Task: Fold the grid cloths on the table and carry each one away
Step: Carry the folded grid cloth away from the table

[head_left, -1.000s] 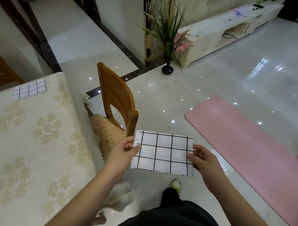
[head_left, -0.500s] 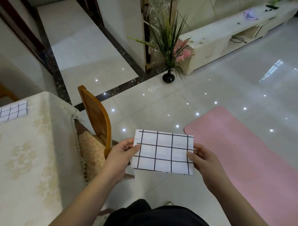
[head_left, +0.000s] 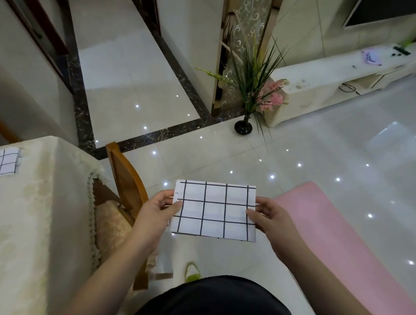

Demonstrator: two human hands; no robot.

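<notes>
A folded white cloth with a black grid (head_left: pixel 214 210) is held flat in front of me, above the shiny floor. My left hand (head_left: pixel 155 213) pinches its left edge, thumb on top. My right hand (head_left: pixel 269 218) pinches its right edge the same way. A second grid cloth (head_left: pixel 4 163) lies on the table (head_left: pixel 35 210) at the far left edge of the view, partly cut off. The table wears a cream patterned cover.
A wooden chair (head_left: pixel 126 185) with a beige cushion stands tucked at the table's right side. A pink mat (head_left: pixel 354 247) lies on the floor to my right. A black vase with plants (head_left: pixel 244 125) and a white low cabinet (head_left: pixel 334 81) stand ahead.
I have turned away from the table, which has slid to the left of the view. The folded cloth stays held between both hands in the same way.
</notes>
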